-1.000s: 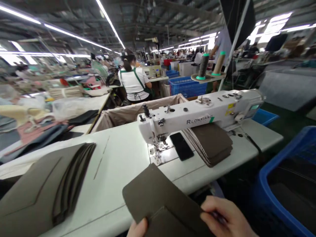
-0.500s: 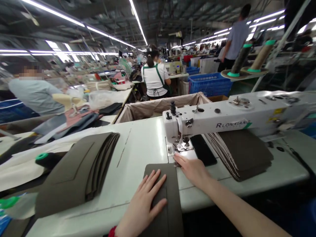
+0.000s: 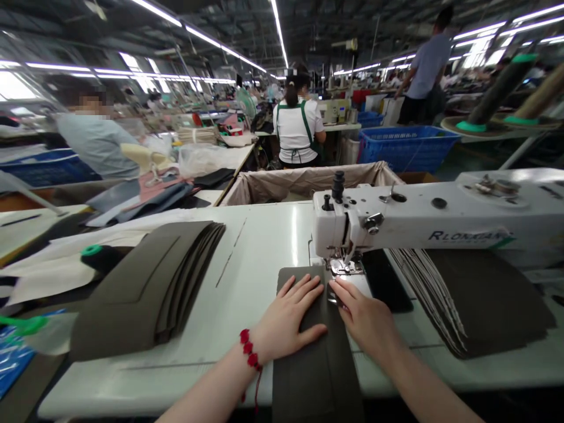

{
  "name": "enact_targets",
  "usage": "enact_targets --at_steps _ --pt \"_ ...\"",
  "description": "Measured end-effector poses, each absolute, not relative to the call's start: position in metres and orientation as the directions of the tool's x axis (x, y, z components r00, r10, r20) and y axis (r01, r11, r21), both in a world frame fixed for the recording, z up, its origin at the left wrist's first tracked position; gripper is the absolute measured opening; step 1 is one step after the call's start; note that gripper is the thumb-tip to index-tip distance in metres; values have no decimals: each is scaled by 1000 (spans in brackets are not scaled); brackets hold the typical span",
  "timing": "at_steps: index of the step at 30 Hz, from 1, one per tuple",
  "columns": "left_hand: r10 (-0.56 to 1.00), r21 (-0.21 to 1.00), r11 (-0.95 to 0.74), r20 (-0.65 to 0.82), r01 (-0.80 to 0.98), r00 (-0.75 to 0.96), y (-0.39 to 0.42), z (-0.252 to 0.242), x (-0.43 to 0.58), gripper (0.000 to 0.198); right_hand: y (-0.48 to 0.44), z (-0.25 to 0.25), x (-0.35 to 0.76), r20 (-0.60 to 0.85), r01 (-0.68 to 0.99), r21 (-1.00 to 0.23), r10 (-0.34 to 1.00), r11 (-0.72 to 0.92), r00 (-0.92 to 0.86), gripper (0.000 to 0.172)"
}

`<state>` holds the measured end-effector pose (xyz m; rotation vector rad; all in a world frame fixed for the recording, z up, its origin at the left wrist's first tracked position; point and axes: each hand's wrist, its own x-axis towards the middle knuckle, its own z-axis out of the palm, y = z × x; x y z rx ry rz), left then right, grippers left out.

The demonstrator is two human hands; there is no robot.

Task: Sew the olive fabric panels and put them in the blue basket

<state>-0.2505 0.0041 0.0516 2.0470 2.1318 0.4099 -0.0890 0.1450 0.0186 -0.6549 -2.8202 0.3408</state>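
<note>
A dark olive fabric panel (image 3: 315,367) lies flat on the white sewing table (image 3: 259,264), its far end under the presser foot (image 3: 346,267) of a white Rlonxiang industrial sewing machine (image 3: 409,220). My left hand (image 3: 286,317) rests flat on the panel with fingers spread, a red beaded bracelet on the wrist. My right hand (image 3: 361,317) presses the panel's right edge just in front of the foot. Neither hand grips it. Stacks of similar olive panels lie to the left (image 3: 150,288) and right (image 3: 480,299) of my hands.
A black phone (image 3: 385,282) lies beside the needle plate. Behind the table stands a beige-lined bin (image 3: 308,185), with a blue plastic crate (image 3: 408,147) beyond it. Thread cones (image 3: 497,88) stand at upper right. Co-workers (image 3: 295,120) work further back among the factory's tables.
The panel has moved from the lower edge of the view onto the table and under the presser foot. Both hands now lie flat on it, and the view has turned left.
</note>
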Motion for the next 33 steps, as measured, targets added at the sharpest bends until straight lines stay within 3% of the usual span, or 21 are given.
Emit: enact_targets --at_steps 9,33 --pt "998 291 58 12 955 -64 2 55 -252 73 147 19 -89 166 392 -276 445 878 -880 56" --pt "996 341 46 56 939 -69 6 53 -256 69 146 20 -90 166 406 -232 447 884 -879 52"
